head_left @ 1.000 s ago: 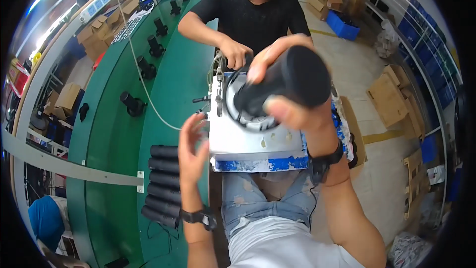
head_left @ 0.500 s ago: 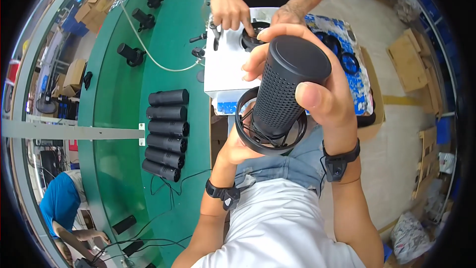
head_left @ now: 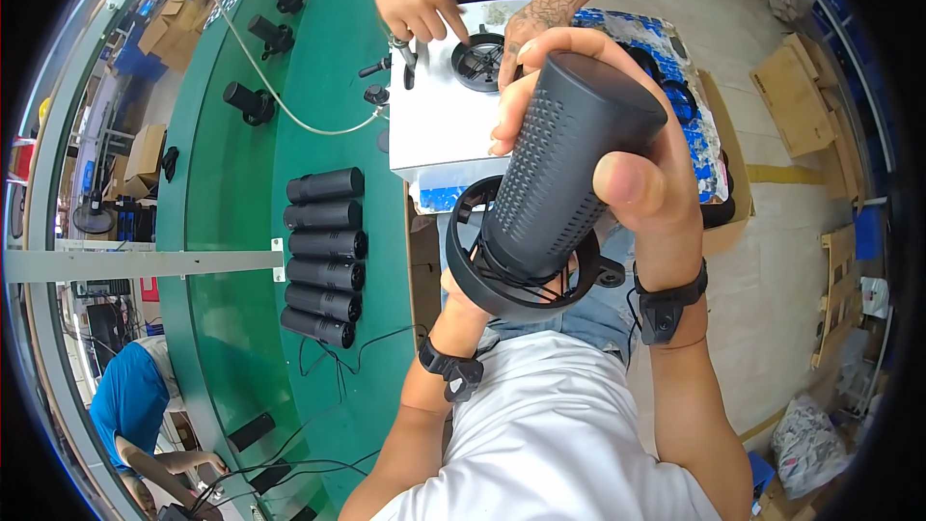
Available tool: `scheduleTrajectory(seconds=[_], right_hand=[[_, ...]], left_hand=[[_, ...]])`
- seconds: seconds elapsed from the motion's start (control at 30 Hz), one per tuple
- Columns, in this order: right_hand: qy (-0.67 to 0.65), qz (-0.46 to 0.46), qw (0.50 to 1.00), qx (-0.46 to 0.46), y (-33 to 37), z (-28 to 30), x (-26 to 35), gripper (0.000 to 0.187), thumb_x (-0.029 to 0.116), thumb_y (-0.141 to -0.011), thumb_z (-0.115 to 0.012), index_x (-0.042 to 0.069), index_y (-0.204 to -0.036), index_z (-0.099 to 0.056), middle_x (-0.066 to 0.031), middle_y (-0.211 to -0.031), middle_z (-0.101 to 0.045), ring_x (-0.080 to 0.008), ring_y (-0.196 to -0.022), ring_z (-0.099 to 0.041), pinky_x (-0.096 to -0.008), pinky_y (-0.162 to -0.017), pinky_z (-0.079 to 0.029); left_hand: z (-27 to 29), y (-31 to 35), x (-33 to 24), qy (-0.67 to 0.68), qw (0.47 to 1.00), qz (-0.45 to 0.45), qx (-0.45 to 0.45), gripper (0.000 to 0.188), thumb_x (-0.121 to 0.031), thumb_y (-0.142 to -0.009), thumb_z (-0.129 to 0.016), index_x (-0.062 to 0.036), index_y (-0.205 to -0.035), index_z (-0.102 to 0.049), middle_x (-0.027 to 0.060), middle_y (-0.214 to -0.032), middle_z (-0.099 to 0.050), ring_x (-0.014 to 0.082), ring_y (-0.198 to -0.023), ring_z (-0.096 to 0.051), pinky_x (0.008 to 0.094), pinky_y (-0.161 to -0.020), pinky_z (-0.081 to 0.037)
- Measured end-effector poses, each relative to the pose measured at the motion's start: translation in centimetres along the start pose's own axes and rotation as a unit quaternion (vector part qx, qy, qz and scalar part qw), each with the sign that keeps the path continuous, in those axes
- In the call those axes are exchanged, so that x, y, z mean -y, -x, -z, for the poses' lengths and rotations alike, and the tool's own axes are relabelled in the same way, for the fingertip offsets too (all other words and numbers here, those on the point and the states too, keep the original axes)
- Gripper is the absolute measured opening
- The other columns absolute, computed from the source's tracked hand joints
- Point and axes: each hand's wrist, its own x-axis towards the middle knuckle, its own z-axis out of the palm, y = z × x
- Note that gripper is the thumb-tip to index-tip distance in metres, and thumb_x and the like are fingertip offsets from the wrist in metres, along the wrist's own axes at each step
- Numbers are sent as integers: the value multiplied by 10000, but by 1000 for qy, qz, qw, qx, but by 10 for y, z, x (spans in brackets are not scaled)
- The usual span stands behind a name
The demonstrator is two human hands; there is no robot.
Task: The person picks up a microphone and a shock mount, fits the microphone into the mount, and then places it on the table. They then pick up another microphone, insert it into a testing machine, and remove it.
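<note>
A black cylindrical microphone (head_left: 569, 159) with a perforated side tilts in front of me, its smooth end up and to the right. My right hand (head_left: 666, 183) is closed around the upper part, thumb on the near side and fingers on the far side. The lower end sits inside a black ring-shaped shock mount (head_left: 477, 291) with thin elastic cords. Behind and under that ring, my left hand (head_left: 463, 299) grips it; most of its fingers are hidden. A small black knob (head_left: 610, 273) sticks out at the mount's right side.
Several black microphones (head_left: 326, 244) lie in a row on the green bench (head_left: 338, 145). More stand in mounts (head_left: 249, 103) along the left ledge. Across from me, a co-worker's hands (head_left: 410, 0) are at another shock mount (head_left: 479, 63) on a white work surface (head_left: 434, 135). Cables trail at lower left.
The microphone and mount have tilted further to the right and rolled in my hands, bringing the mount's side knob into view. The co-worker's left-side hand has lifted off the other mount.
</note>
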Motion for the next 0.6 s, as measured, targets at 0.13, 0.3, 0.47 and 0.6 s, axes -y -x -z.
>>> scheduleTrajectory(seconds=[0.13, 0.3, 0.47, 0.6], right_hand=[[11, -4, 1000, -10, 0, 0, 3, 926, 580, -627, -786, -36, -1224, -435, -159, -927, -628, -238, -871, -634, -339, -805, -511], [25, 0, 1000, -3, 2, 1, 2, 936, 632, -643, -744, -27, -1226, -425, -159, -932, -627, -225, -888, -640, -319, -800, -524], [6, 2, 1000, 5, 2, 8, -7, 968, 690, -660, -694, -19, -1248, -397, -160, -943, -621, -216, -917, -644, -313, -793, -546], [21, 9, 1000, 1, 3, 6, -9, 970, 698, -673, -678, -18, -1260, -387, -167, -949, -614, -224, -927, -643, -325, -808, -549]], left_hand=[[7, -19, -18, -198, 964, -169, 47, 366, -11, -852, -552, 143, -1184, -554, 200, -1161, -631, 226, -1049, -639, 307, -945, -491], [10, -10, -11, 537, 802, 228, 127, 722, -460, -900, -542, 43, -1383, -356, 164, -1375, -460, 271, -1222, -499, 371, -1043, -408], [-9, -10, -2, 710, 648, 260, 89, 666, -576, -919, -333, -41, -1294, -463, 176, -1221, -543, 283, -1101, -534, 401, -960, -431], [-26, 3, 19, 798, 510, 320, 28, 736, -631, -897, -381, -50, -1345, -430, 185, -1301, -506, 295, -1139, -531, 427, -994, -420]])
